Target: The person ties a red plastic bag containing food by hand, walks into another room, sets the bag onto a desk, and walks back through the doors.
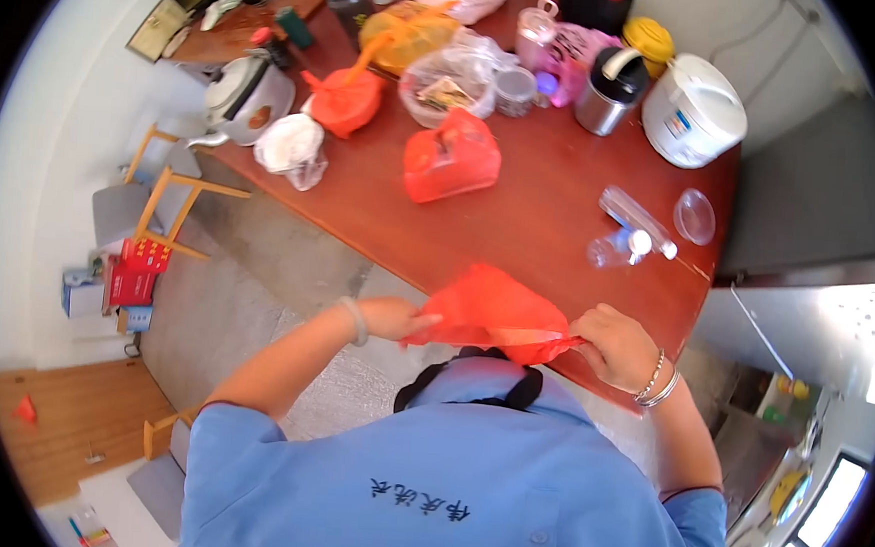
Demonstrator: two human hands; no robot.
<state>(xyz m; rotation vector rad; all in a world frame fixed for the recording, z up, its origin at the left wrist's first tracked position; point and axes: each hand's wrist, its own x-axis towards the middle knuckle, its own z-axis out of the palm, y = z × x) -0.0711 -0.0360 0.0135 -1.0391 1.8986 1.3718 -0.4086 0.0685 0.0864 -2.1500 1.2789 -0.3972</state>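
A thin red plastic bag (496, 302) is stretched between my two hands, just off the near edge of the brown table (362, 204). At the bag's left end, my left hand (395, 318) pinches it with the fingers closed. Gathered red plastic at the right end is gripped by my right hand (615, 347). Farther in on the tabletop stands another red bag (452, 159), its contents hidden. To the right lie a clear plastic bottle (636, 220), a second clear bottle (611, 249) and a clear round lid (694, 216).
Along the back are a white rice cooker (695, 112), a steel thermos (609, 91), a jar (516, 91), a clear bag (449, 79), a yellow bag (409, 36) and an orange-red bag (346, 102). A white cooker (250, 97) stands at left; chairs (167, 197) are beyond the table.
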